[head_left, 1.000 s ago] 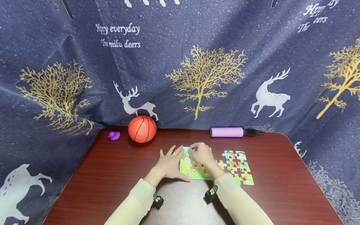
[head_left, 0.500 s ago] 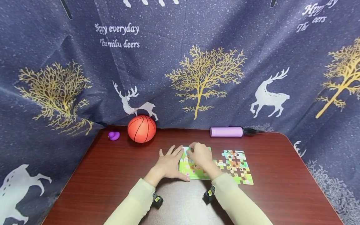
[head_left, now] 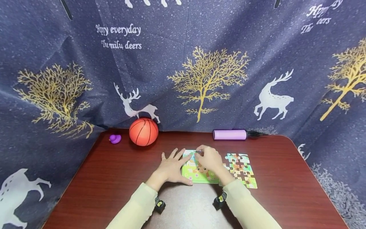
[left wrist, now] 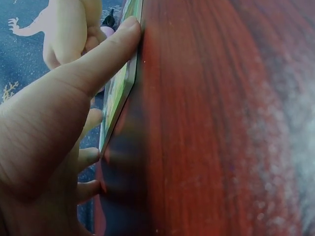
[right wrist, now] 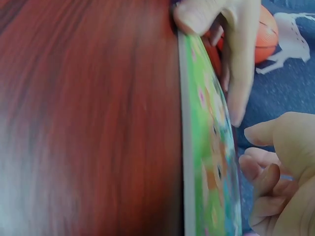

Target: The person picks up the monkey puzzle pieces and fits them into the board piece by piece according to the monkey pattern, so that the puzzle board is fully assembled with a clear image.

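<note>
A thin picture puzzle board [head_left: 198,178], green with a cartoon animal, lies on the table. My left hand [head_left: 170,168] rests along its left side with straight, spread fingers. Its index finger [head_left: 186,159] reaches onto the picture, and its thumb [left wrist: 110,51] lies at the near corner. My right hand [head_left: 211,160] hovers over the board's upper right part. In the right wrist view its fingers [right wrist: 267,181] are loosely bent, apart from the thumb, and no piece shows between them. A small dark patch by these fingertips in the head view is unclear.
Several joined jigsaw pieces [head_left: 240,168] lie right of the board, partly behind my right forearm. Along the back stand a purple rubber duck [head_left: 115,139], a small orange basketball [head_left: 144,132] and a purple hand pump [head_left: 229,134]. A patterned curtain [head_left: 160,63] hangs behind the table.
My right hand has moved slightly right across the board, uncovering more of the picture's upper left. My left index finger has swung onto the board. Other things stay put.
</note>
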The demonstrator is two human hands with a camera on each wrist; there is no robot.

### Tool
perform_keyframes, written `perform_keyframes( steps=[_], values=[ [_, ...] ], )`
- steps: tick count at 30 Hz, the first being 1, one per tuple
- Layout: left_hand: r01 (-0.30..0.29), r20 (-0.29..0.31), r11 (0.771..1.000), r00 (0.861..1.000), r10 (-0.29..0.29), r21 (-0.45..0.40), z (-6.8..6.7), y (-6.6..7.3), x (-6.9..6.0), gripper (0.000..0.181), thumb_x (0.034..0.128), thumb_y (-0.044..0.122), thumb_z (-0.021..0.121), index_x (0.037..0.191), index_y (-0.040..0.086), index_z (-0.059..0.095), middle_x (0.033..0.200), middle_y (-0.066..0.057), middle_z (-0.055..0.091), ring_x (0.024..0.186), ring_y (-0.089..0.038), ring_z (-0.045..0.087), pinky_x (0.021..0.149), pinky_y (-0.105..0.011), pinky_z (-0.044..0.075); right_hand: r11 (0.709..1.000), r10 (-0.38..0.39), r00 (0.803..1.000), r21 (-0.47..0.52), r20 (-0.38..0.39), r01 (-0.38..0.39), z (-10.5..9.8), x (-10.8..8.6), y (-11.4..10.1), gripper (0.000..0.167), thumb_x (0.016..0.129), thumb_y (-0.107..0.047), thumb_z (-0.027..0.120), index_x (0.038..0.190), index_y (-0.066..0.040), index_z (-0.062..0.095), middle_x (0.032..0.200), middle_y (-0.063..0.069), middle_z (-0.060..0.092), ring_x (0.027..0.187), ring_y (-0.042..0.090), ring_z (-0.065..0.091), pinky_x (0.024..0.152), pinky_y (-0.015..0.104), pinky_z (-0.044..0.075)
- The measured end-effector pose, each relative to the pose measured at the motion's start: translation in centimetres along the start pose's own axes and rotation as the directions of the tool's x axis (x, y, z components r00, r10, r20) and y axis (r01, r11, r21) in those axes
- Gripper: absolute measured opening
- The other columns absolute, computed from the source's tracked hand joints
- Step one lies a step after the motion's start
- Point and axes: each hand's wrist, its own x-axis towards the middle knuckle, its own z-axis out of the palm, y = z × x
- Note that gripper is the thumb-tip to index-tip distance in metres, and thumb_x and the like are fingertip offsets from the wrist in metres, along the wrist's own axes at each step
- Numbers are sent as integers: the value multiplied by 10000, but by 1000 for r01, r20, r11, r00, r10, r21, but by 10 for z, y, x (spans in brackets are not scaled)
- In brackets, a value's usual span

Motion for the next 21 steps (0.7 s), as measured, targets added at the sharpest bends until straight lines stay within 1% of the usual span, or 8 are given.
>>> perform_keyframes(
  steps=[5,8,12,15,21],
  values=[
    [-1,8,1000,1000,1,-19,0,0,0,1154,641,908,693,1613,362,393,1711,-47,234,1553,-400,187,1049,-842,187,999,26,1000,24,14,-27,-19,-6,16,253,971,-308,722,1173,-158,745,974,5,753,737,136,665,624,377,524],
    [1,4,1000,1000,-1,-28,0,0,0,1158,632,911,698,1609,363,401,1709,-45,238,1553,-397,189,1051,-840,185,999,40,999,21,16,-40,-31,-9,28,269,970,-319,722,1178,-149,741,960,4,749,717,145,657,614,378,516],
    [2,-1,1000,1000,-2,-27,1,-1,1,1161,629,912,699,1609,368,399,1711,-38,233,1555,-392,184,1051,-843,179,999,40,999,-13,-7,-40,-46,-13,46,277,963,-322,722,1164,-132,744,919,-18,732,735,136,644,657,392,520],
    [-4,-5,1000,1000,4,-31,3,-1,1,1160,631,908,701,1608,361,402,1710,-40,236,1554,-396,186,1046,-848,178,998,49,999,-36,-19,-49,-56,-17,59,301,962,-326,726,1174,-112,743,916,-9,729,755,143,651,690,411,527],
    [-14,-5,999,1000,14,-43,2,-1,1,1149,645,880,721,1610,342,404,1710,-27,235,1551,-412,184,1038,-856,173,991,112,994,-76,-19,-113,-74,-24,79,381,951,-381,735,1215,-107,732,1014,35,753,881,245,704,728,499,538]
  ],
)
